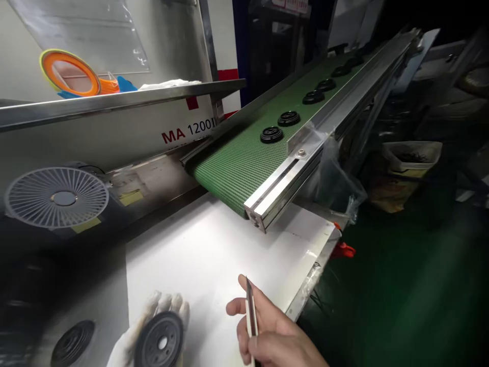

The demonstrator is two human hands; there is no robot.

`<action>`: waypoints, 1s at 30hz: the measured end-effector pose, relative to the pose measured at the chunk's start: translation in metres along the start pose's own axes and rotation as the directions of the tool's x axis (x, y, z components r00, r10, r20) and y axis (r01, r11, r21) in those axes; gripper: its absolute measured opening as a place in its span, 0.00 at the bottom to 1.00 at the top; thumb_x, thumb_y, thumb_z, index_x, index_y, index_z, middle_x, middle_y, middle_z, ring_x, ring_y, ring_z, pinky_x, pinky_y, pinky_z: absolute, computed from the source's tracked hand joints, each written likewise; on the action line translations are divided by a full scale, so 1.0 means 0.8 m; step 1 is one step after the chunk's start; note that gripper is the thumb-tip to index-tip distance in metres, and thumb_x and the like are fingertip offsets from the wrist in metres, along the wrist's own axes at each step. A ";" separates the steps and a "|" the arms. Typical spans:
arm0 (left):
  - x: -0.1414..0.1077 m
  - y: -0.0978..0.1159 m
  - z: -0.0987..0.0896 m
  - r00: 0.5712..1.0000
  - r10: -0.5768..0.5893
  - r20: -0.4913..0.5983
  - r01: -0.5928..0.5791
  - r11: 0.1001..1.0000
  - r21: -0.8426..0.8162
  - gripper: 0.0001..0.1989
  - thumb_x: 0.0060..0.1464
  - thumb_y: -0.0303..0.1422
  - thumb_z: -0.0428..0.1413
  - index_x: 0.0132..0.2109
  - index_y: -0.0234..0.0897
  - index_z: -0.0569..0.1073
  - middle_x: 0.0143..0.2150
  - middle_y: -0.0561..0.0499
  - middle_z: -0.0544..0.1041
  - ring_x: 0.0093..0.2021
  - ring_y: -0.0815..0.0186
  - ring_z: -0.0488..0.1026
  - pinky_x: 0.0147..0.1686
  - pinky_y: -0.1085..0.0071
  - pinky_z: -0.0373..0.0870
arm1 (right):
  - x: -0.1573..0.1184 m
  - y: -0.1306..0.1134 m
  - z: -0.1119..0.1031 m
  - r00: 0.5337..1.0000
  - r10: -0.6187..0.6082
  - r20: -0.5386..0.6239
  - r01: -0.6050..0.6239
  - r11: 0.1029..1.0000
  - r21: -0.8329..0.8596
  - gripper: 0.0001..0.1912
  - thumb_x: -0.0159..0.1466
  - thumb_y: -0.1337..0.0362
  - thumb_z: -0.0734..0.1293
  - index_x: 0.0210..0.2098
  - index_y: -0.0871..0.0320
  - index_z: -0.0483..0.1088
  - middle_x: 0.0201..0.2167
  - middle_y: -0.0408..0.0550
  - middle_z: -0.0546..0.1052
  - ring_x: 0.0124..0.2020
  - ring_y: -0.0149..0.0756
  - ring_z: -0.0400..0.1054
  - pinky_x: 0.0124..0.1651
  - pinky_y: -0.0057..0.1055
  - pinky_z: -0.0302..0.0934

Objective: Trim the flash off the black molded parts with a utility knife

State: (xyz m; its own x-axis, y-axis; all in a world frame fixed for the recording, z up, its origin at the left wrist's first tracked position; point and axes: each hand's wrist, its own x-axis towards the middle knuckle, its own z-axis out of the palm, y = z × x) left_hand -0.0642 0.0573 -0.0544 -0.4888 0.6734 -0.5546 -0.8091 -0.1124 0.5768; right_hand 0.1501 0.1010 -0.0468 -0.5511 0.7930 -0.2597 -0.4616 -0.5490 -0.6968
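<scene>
My left hand (128, 342), in a white glove, holds a round black ribbed part (153, 344) with a small hole through its centre. Its fingers curl behind the disc, and part of the hand is cut off by the lower edge. To the right, my bare right hand (277, 331) grips a slim utility knife (251, 316), blade tip pointing up and away, over the white sheet (214, 244). Another black round part (72, 342) lies at the lower left, somewhat blurred.
A green conveyor belt (233, 171) carries several black round parts toward the table. Its metal rail (284, 186) ends above the sheet. At left are a fan (57, 198) and a steel shelf (114, 104) with orange rings. An orange clamp (344, 250) sits at the table's right edge.
</scene>
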 end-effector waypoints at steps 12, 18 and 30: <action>-0.045 -0.013 0.004 0.901 -0.026 0.433 0.125 0.971 -0.202 0.20 0.56 0.32 0.46 0.52 0.40 0.74 0.58 0.43 0.68 0.63 0.49 0.57 0.60 0.40 0.48 | 0.001 -0.038 -0.032 0.995 -0.066 0.080 0.091 0.929 -0.358 0.26 0.63 0.59 0.67 0.60 0.46 0.61 0.56 0.52 0.66 0.58 0.49 0.58 0.61 0.48 0.49; -0.065 -0.010 0.005 0.894 -0.052 0.445 0.164 0.962 -0.217 0.19 0.55 0.30 0.46 0.50 0.37 0.75 0.59 0.42 0.68 0.62 0.48 0.58 0.59 0.40 0.51 | 0.002 -0.033 0.008 0.981 -0.163 0.109 0.189 0.933 -0.306 0.17 0.59 0.55 0.71 0.46 0.53 0.72 0.26 0.45 0.66 0.29 0.35 0.62 0.33 0.31 0.62; -0.073 -0.015 0.000 0.992 -0.039 0.117 0.074 0.946 -0.315 0.21 0.52 0.24 0.52 0.54 0.35 0.70 0.54 0.41 0.72 0.55 0.55 0.68 0.53 0.61 0.67 | 0.031 0.008 0.065 0.930 0.064 0.361 0.168 0.801 -0.575 0.06 0.59 0.64 0.71 0.33 0.59 0.72 0.31 0.44 0.72 0.32 0.31 0.62 0.34 0.25 0.56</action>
State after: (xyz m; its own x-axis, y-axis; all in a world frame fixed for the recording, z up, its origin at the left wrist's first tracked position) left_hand -0.0259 0.0193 -0.0286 -0.4154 0.7581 -0.5028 -0.9046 -0.2863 0.3157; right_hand 0.0976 0.1034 -0.0228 -0.7935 0.6069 -0.0449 -0.0627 -0.1550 -0.9859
